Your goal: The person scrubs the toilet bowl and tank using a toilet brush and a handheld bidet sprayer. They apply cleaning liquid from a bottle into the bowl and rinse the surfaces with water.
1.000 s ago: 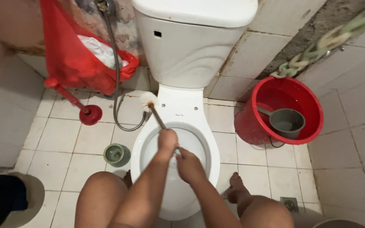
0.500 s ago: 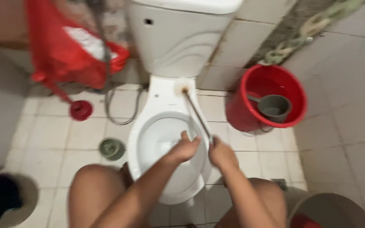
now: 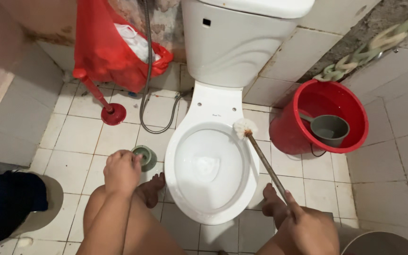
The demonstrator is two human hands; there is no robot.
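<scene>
Right hand [image 3: 308, 229] grips the toilet brush [image 3: 260, 156] by its handle, fingers closed, bristles resting on the toilet bowl [image 3: 213, 208] rim's right side; left hand [image 3: 121, 171], loosely curled and empty, rests on the near-left knee.

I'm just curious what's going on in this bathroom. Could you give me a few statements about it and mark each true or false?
1. The right hand holds the toilet brush by its handle. True.
2. The brush head is deep inside the toilet bowl. False: it rests at the bowl's right rim.
3. The left hand grips the brush too. False: it is off the brush, on the person's knee near a small green cup on the floor.
4. A grey scoop sits inside the red bucket. True.
5. The red plunger stands right of the toilet. False: it stands left of it.
</scene>
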